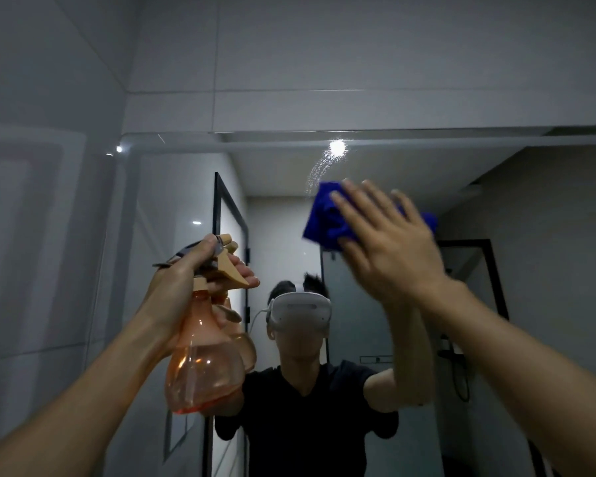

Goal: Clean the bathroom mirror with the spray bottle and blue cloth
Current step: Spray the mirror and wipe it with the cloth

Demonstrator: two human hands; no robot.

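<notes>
Spray bottle (203, 359): translucent orange, bulbous body, tan trigger head; thin layer of orange liquid at base, otherwise near empty. Held upright at 8 o'clock of view, close to mirror (283, 208). Left hand (190, 280) wrapped round bottle neck, fingers curled on trigger. Blue cloth (324, 218): deep blue, crumpled, at 2 o'clock, flat against mirror. Right hand (389, 242) spread, fingers straight, pressing cloth. Droplet streak on glass at 12 o'clock of cloth.

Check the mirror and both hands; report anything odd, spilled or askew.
Nothing looks damaged. A streak of spray droplets arcs down the wall mirror above the bunched blue cloth that the right hand presses flat. The left hand grips the nearly empty translucent orange spray bottle.
</notes>
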